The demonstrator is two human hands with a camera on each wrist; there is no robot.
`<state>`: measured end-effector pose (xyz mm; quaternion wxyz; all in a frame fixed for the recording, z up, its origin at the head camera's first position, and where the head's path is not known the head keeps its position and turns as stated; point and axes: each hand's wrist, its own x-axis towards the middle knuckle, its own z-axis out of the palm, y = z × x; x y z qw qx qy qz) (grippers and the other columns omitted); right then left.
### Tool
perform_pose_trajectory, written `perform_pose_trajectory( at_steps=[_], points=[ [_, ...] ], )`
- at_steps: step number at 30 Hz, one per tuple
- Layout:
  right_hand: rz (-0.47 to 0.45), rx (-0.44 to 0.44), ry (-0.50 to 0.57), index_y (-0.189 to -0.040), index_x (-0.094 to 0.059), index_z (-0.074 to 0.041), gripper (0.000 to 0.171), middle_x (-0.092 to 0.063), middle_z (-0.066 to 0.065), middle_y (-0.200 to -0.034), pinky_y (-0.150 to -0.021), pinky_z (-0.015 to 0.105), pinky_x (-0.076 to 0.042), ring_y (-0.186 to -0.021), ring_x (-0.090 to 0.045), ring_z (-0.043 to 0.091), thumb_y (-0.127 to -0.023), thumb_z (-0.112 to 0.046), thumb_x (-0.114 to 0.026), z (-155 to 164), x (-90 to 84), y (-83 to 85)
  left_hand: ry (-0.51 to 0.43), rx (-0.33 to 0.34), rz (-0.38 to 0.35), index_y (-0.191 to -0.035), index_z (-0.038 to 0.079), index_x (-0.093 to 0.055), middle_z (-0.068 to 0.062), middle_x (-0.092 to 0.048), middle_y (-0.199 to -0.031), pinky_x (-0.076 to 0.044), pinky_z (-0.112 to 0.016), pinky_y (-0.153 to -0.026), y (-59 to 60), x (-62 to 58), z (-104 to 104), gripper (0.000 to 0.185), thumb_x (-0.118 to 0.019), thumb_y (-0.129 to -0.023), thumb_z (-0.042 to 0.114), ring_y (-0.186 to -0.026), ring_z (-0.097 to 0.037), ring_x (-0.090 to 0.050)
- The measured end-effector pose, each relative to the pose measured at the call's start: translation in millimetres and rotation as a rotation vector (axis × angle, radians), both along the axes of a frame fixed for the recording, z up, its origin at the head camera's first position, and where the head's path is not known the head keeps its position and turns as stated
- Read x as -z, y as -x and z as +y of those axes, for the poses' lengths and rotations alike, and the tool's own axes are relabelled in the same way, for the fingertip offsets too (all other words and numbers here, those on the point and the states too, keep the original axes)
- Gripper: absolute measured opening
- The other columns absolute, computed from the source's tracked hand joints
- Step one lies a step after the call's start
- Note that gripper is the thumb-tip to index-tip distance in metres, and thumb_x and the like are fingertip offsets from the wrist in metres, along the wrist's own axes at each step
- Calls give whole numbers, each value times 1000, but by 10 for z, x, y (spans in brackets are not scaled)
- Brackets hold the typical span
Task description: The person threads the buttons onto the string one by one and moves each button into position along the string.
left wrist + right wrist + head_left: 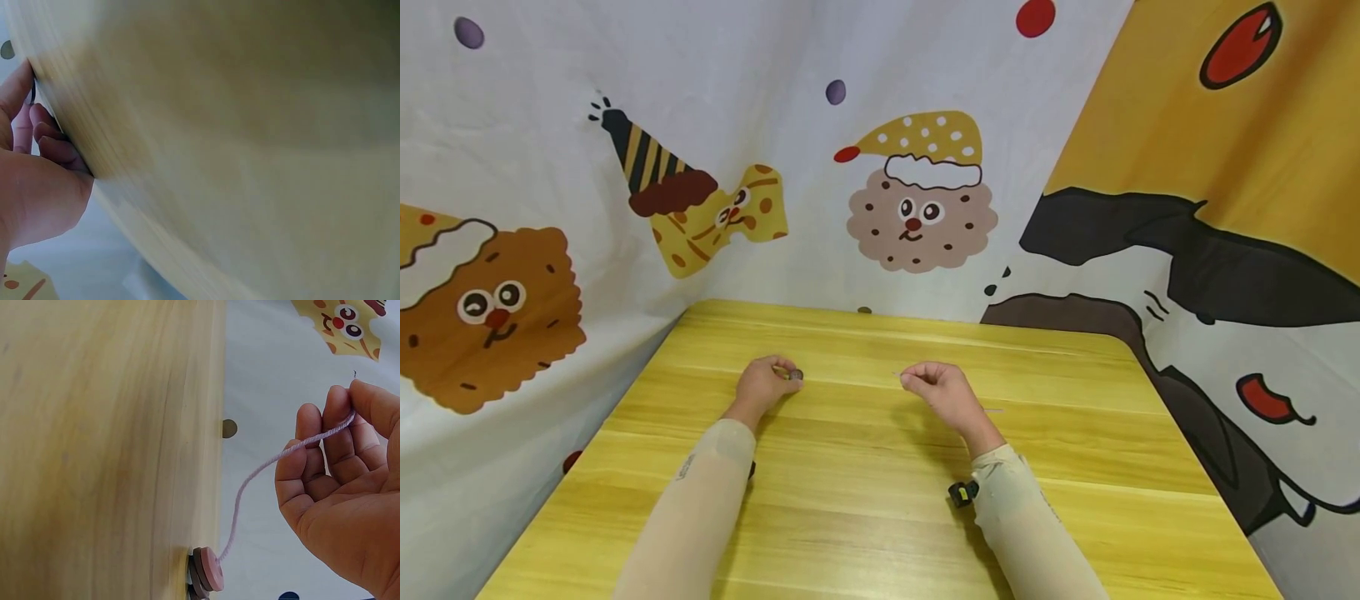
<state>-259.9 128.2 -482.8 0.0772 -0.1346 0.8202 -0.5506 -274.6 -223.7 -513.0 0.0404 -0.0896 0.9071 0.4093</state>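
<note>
In the head view the left hand is low over the far left part of the table, with a small dark round button between thumb and fingers. The left wrist view catches only the dark edge of that button. My right hand pinches the end of a pale purple yarn between thumb and index finger, a short tip standing out past them. The yarn hangs across the fingers down to a pink button, which lies against several brown buttons at the table surface.
Both hands are over the wooden table. Behind it hangs a white curtain printed with cartoon biscuits and cheese. A small black device sits at the right wrist. A bit of yarn shows beside the right wrist.
</note>
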Motion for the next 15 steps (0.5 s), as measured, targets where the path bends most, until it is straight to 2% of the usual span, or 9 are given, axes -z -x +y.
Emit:
perform_pose_trajectory(
  at_steps=[3,7,12,15],
  points=[
    [6,3,9,-112,-80,-15,23,-77,10,-118,-97,46,-55,-110,-67,31,-106,-35,-69,-3,0,2,-1,-6,-4,-122,11,-72,-16,-72,-120,-51,-43,-87,-3,-7,-4,33,-83,-95,27,-103,-32,-66],
    [10,9,4,-111,-80,-15,23,-78,6,-116,-97,48,-55,-106,-66,25,-106,-35,-69,-2,9,8,-7,-18,-6,-121,11,-72,-16,-72,-119,-52,-44,-87,-12,-5,-5,32,-83,-95,25,-102,-32,-66],
    [7,9,2,-112,-80,-15,25,-78,5,-117,-97,46,-55,-106,-67,23,-106,-36,-70,-1,17,12,-14,-21,-2,-123,10,-73,-16,-74,-122,-53,-48,-95,-16,-18,10,33,-83,-95,24,-109,-34,-67],
    [5,6,2,-113,-80,-15,25,-78,5,-118,-99,49,-55,-107,-67,23,-106,-37,-69,5,21,14,-17,-15,2,-123,9,-73,-16,-74,-122,-53,-49,-98,-20,-31,21,32,-83,-96,23,-111,-35,-68]
  ],
)
